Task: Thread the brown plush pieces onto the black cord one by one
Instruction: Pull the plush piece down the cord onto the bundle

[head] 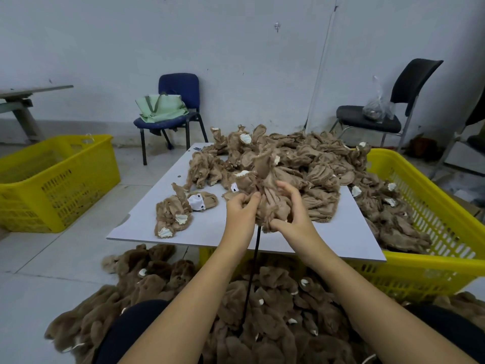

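Both hands hold one brown plush piece [266, 190] up over the near part of the white board [210, 227]. My left hand [240, 208] pinches its left edge, and my right hand [291, 214] grips its lower right side. A black cord [252, 274] hangs straight down from under the piece to a heap of threaded plush [262, 316] on the floor between my knees. A big pile of loose brown plush pieces [301, 164] covers the far right of the board. A few separate pieces [178, 208] lie at the board's left.
A yellow crate [430, 264] under the board holds more plush on the right. Another yellow crate [52, 179] stands on the floor at left. A blue chair [181, 88] with a green bag and a black chair [409, 82] stand by the wall.
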